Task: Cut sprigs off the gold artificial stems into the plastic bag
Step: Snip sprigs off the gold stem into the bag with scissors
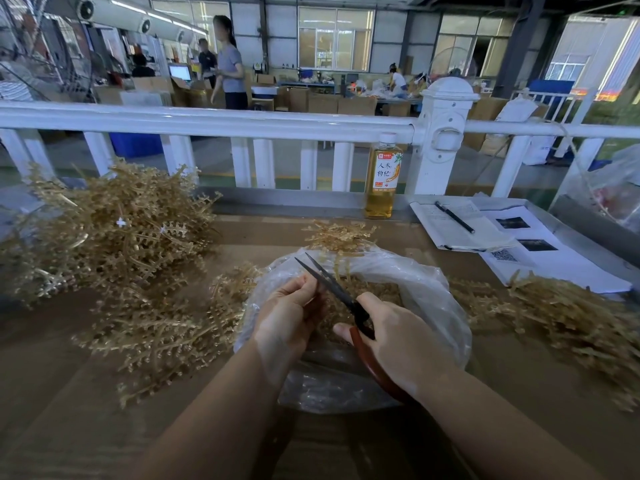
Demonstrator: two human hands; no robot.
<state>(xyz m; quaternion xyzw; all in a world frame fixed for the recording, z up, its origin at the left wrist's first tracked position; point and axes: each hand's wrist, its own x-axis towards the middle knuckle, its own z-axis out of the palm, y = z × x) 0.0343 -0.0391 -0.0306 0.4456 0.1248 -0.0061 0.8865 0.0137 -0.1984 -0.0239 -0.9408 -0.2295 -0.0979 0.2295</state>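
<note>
Fingers point(304, 289) of left hand point(287, 315) pinch a thin gold artificial stem point(341, 237) over the clear plastic bag point(433, 292) near the worktop's point(69, 393) front edge; right hand point(398, 337) grips red-handled scissors point(332, 285), blades parted.

Both bare forearms reach forward from the lower edge and converge toward the middle. The left hand point(291, 315) is turned thumb-side up, its fingers curled in with the fingertips pinched together at the top. The right hand point(398, 337) lies knuckles up, fingers curled under in a grip, the thumb stretched out toward the left hand.
</note>
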